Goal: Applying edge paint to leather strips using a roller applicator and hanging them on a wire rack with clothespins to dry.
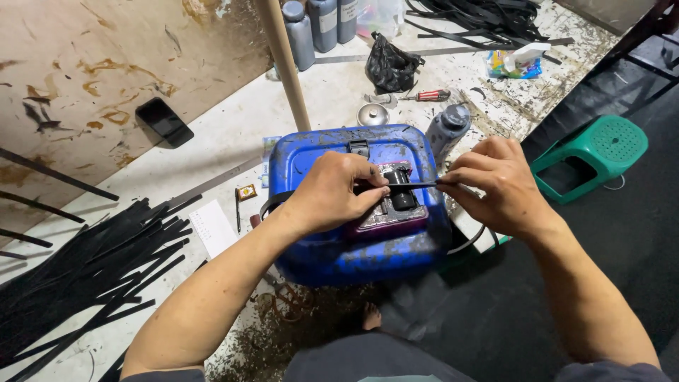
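Black strip pinched taut by both hands' fingers, left hand hiding its end, right hand opposite.

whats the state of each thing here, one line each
left hand: closed, pinching the black strip
right hand: closed, pinching the strip's other end
black strip: held taut between both hands, over the small device
small device: resting on top of the blue container
blue container: lying on its side, scuffed and dirty
phone: screen dark, lying flat
green stool: tipped on its side
black bag: crumpled
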